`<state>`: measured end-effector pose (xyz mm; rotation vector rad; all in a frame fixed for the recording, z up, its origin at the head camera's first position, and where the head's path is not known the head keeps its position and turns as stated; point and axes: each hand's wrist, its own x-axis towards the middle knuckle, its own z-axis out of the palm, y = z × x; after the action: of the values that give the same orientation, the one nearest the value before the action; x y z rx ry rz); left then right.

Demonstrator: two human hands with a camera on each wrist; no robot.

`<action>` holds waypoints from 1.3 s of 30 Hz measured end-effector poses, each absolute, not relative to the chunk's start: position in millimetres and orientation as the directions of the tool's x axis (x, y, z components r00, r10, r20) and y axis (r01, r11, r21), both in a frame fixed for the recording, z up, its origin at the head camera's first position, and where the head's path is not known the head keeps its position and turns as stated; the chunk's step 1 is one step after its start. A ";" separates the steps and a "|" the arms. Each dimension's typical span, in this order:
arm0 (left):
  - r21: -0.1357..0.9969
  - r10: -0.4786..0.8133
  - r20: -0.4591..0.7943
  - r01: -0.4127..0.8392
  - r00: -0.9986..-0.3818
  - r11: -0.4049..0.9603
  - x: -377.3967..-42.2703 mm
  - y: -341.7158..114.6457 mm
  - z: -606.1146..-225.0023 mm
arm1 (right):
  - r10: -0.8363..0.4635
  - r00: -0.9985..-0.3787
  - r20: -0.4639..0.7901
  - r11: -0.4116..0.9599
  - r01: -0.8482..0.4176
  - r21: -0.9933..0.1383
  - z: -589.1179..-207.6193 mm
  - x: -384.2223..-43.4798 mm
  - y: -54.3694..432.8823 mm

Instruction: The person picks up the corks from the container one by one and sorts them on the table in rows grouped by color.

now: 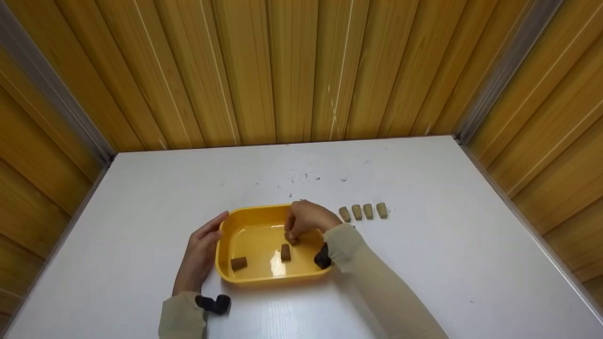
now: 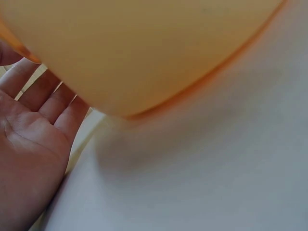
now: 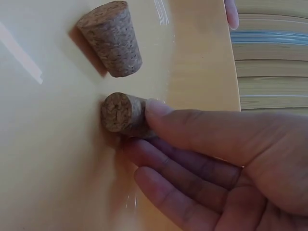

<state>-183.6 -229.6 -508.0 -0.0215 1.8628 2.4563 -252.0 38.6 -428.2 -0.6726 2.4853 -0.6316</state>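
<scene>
My left hand [image 1: 202,249] rests against the left side of a yellow tray [image 1: 273,281], its fingers nearly straight along the outer wall and the thumb at the rim. In the left wrist view the palm [image 2: 33,139] faces the tray wall [image 2: 144,57]. Reaching inside the tray, my right hand [image 1: 308,217] pinches a cork stopper [image 3: 117,113] between thumb and fingers, close over the tray floor. A second cork stopper [image 1: 285,252] stands out just nearer to me, and a third cork stopper [image 1: 239,263] lies near the tray's left wall.
To the right of the tray, several cork stoppers [image 1: 368,211] form a row on the white table [image 1: 452,263]. Dark marks [image 1: 306,177] speckle the tabletop behind the tray. Wood-patterned panels [image 1: 292,70] enclose the back and both sides.
</scene>
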 end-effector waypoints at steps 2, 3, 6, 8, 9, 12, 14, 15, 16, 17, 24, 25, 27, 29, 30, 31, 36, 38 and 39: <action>0.959 0.041 -0.045 -0.055 -0.998 -0.278 -183.4 -229.4 -508.2 | -0.562 -0.759 -0.329 0.773 -0.339 -0.537 -428.6 -251.6 39.0; 0.958 0.040 -0.044 -0.054 -0.998 -0.282 -183.2 -229.2 -508.2 | -0.563 -0.758 -0.330 0.772 -0.339 -0.538 -428.7 -251.4 39.3; 0.957 0.036 -0.040 -0.049 -0.999 -0.287 -182.7 -228.4 -508.7 | -0.568 -0.751 -0.337 0.769 -0.337 -0.544 -429.5 -251.3 40.3; 0.958 0.034 -0.042 -0.050 -0.999 -0.283 -182.3 -227.8 -508.5 | -0.573 -0.744 -0.345 0.762 -0.328 -0.558 -429.8 -251.5 41.0; 0.958 0.033 -0.045 -0.052 -0.998 -0.281 -182.2 -227.4 -508.4 | -0.575 -0.740 -0.349 0.758 -0.322 -0.567 -430.0 -251.6 41.3; 0.960 0.032 -0.051 -0.058 -0.998 -0.272 -182.2 -226.1 -508.0 | -0.580 -0.730 -0.363 0.752 -0.307 -0.584 -430.3 -251.9 41.9; 0.960 0.030 -0.051 -0.057 -0.998 -0.272 -182.2 -225.3 -507.8 | -0.586 -0.725 -0.363 0.748 -0.311 -0.586 -430.2 -251.9 42.1; 0.960 0.027 -0.049 -0.054 -0.998 -0.275 -182.3 -225.1 -507.9 | -0.591 -0.722 -0.361 0.746 -0.317 -0.586 -430.1 -251.9 42.2; 0.961 0.026 -0.046 -0.051 -0.999 -0.273 -182.2 -225.0 -507.7 | -0.594 -0.719 -0.360 0.745 -0.324 -0.582 -429.9 -252.0 42.2; 0.961 0.026 -0.042 -0.048 -0.999 -0.271 -182.1 -225.1 -507.6 | -0.598 -0.717 -0.359 0.745 -0.331 -0.579 -429.3 -252.0 42.2; 0.968 0.040 -0.035 -0.044 -0.999 -0.246 -182.4 -226.3 -506.7 | -0.619 -0.707 -0.341 0.732 -0.364 -0.576 -421.1 -252.3 43.5; 0.969 0.042 -0.036 -0.045 -0.998 -0.243 -182.5 -226.6 -506.5 | -0.624 -0.705 -0.336 0.727 -0.366 -0.581 -418.8 -252.1 43.9; 0.970 0.048 -0.035 -0.045 -0.998 -0.240 -182.4 -227.1 -506.0 | -0.635 -0.701 -0.324 0.714 -0.373 -0.593 -414.3 -251.7 44.8; 0.968 0.046 -0.041 -0.051 -0.998 -0.245 -182.6 -227.8 -505.6 | -0.638 -0.702 -0.316 0.709 -0.375 -0.598 -409.9 -251.4 46.2; 0.968 0.045 -0.046 -0.056 -0.998 -0.245 -182.7 -228.3 -505.5 | -0.638 -0.704 -0.311 0.706 -0.373 -0.602 -407.5 -250.9 47.0; 0.968 0.045 -0.052 -0.061 -0.998 -0.243 -182.8 -228.8 -505.3 | -0.639 -0.706 -0.307 0.702 -0.372 -0.607 -405.5 -250.8 48.1; 0.966 0.040 -0.065 -0.073 -0.997 -0.250 -183.3 -230.2 -505.5 | -0.652 -0.707 -0.275 0.670 -0.366 -0.646 -397.5 -248.5 55.6; 0.963 0.040 -0.056 -0.065 -0.998 -0.262 -183.0 -230.0 -506.0 | -0.661 -0.704 -0.258 0.651 -0.369 -0.663 -395.4 -247.7 59.2; 0.960 0.042 -0.048 -0.058 -0.998 -0.273 -182.7 -229.7 -506.2 | -0.666 -0.704 -0.248 0.643 -0.371 -0.670 -394.6 -247.4 61.0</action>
<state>-182.7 -229.7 -506.2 -0.0210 1.8548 2.4578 -247.4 61.0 -394.6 -0.8111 2.3822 -0.8210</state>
